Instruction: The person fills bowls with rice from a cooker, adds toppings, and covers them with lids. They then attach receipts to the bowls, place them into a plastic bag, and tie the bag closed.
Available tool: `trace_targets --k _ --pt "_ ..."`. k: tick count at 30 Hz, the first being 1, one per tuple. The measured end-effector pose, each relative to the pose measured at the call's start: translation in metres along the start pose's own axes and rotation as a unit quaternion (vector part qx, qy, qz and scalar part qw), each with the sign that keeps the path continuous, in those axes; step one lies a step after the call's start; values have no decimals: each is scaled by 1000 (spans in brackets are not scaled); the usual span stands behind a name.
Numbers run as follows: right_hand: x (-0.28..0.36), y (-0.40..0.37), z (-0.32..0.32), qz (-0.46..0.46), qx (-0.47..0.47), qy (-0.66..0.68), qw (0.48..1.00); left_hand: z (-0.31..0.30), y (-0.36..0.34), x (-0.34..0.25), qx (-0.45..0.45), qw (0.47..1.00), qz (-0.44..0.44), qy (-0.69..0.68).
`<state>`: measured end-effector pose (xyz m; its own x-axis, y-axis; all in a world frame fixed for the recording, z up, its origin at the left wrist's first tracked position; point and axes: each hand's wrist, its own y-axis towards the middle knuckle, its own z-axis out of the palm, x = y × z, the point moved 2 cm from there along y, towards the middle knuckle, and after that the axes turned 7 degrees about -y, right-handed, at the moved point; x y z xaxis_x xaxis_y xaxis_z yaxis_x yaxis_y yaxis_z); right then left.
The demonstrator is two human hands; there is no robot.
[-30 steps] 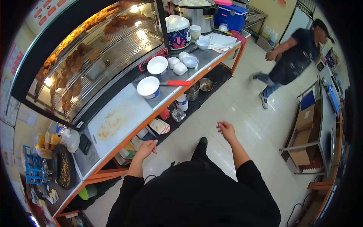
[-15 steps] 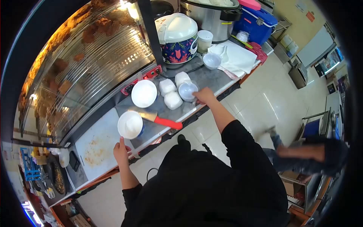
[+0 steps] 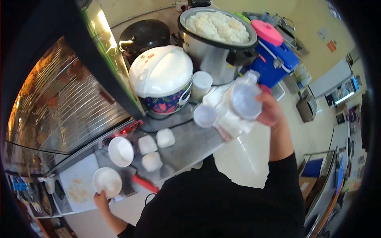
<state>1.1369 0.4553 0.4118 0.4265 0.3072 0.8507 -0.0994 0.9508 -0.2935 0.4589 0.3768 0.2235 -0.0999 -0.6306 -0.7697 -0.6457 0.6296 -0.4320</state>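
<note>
My left hand (image 3: pixel 102 201) grips the near rim of a white bowl (image 3: pixel 107 181), its thumb at the edge. Up at the right, my right hand (image 3: pixel 272 112) holds a small translucent plastic bowl (image 3: pixel 246 100) by its side, above white paper (image 3: pixel 224 115) on the counter. A second small plastic bowl (image 3: pixel 205 116) stands just left of it. Between my hands sit three white rounded bundles (image 3: pixel 152 162), perhaps wrapped rice. Beside them is another white bowl (image 3: pixel 121 152). A knife with a red handle (image 3: pixel 145 183) lies near the counter's front edge, its blade mostly hidden.
A big open pot of cooked rice (image 3: pixel 216 27) stands at the back, next to a flowered rice cooker (image 3: pixel 160 77) and a white-lidded jar (image 3: pixel 201 84). Right of these is a blue cooler box (image 3: pixel 276 63). A glass display case (image 3: pixel 59 103) and a stained cutting board (image 3: pixel 79 182) are at left.
My right hand has lifted the plastic bowl from beside the white bundles and carried it right, over the paper. My left hand stays at its bowl. The view has swung toward the rice pot.
</note>
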Motion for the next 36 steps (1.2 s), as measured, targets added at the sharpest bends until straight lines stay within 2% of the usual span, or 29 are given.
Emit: trace_targets --k 3,5,6,7,8,10,11,14,17,18,21,24,27,30,33,36 --pt "111 30 -21 -96 -67 -112 987 2 -58 -6 -5 995 24 -99" --pt "165 64 -46 -157 -92 -248 952 18 -100 -11 -33 991 16 -125" --pt "187 86 -70 -239 -109 -444 856 35 -120 -13 -39 983 -12 -180" --pt "204 119 -95 -299 -94 -628 712 58 -141 -15 -45 970 -40 -234" --pt "221 150 -119 -368 -110 -760 524 79 -160 -18 -49 952 -66 -293" --pt "237 203 -120 -362 -101 -791 482 119 -193 -33 39 926 -91 -364" --pt "237 222 -100 -299 -106 -696 644 138 -210 -36 82 907 -104 -399" --pt "233 250 -82 -374 -114 -797 460 185 -250 -40 113 889 -110 -431" --pt "227 257 -80 -373 23 -807 457 216 -276 -44 149 889 -76 -427" --pt "226 256 -81 -407 33 -795 448 225 -282 -46 142 896 -58 -416" --pt "227 252 -84 -392 86 -792 461 239 -279 -41 160 892 -52 -418" --pt "227 248 -81 -405 97 -795 441 247 -276 -53 184 891 -46 -413" --pt "231 253 -77 -392 138 -794 443 253 -276 -65 180 901 -41 -394" --pt "212 257 -76 -373 231 -752 492 260 -275 -68 183 901 -24 -392" --pt "208 252 -66 -316 265 -750 517 262 -275 -64 167 904 -56 -389" --pt "205 270 -79 -151 246 -694 660 260 -272 -69 165 910 -40 -378"
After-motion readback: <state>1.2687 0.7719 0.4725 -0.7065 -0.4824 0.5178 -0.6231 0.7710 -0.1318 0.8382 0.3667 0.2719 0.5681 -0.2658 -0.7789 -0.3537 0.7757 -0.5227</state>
